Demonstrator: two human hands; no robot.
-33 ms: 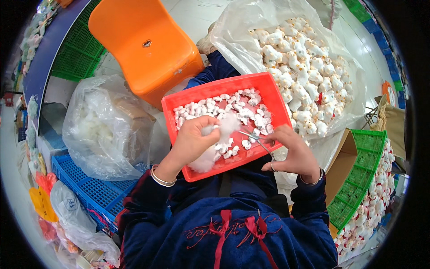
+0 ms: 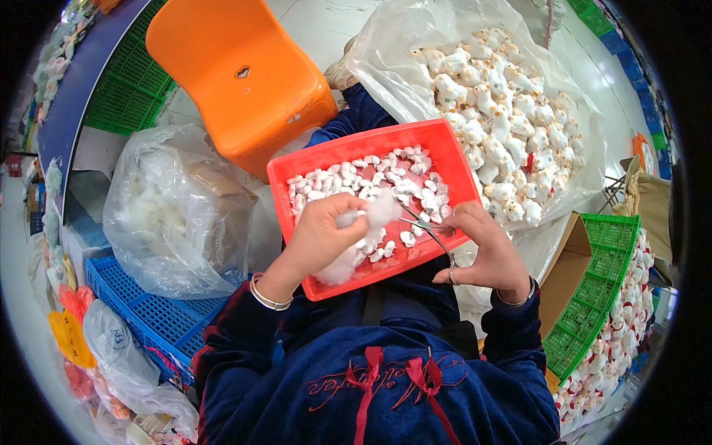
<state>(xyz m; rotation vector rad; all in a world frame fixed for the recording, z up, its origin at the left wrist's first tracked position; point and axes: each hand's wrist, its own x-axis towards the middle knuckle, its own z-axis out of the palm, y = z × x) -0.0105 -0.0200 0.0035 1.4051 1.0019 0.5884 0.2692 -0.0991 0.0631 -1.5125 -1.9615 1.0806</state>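
The white fluff (image 2: 383, 208) is up over the red tray (image 2: 445, 137), pinched between the thumb and fingers of the left hand (image 2: 325, 231). The right hand (image 2: 486, 248) grips a shiny metal tool like scissors (image 2: 424, 225), with its fingers at the handles. The two tips are a bit apart and point at the fluff, so close that I cannot tell if they touch it. The red tray is full of small white pieces (image 2: 341, 178), round and lumpy, some alone and many in heaps, with red bottom showing between them. The fluff is soft and thin at the edges, like a little cloud, and more hangs or lies under the left hand. To the left, a big see-through bag (image 2: 215, 259) has more fluff inside. It sits by a blue crate (image 2: 141, 304). To the right, a wide clear bag (image 2: 393, 55) is open and packed with white toys (image 2: 512, 111) with orange bits. Lower down stands a green crate (image 2: 593, 297) next to brown cardboard (image 2: 567, 274). An orange chair (image 2: 237, 81) is past the tray. The blue top (image 2: 297, 400) has curly red sewn writing on the front, between and beside red strings (image 2: 363, 400).
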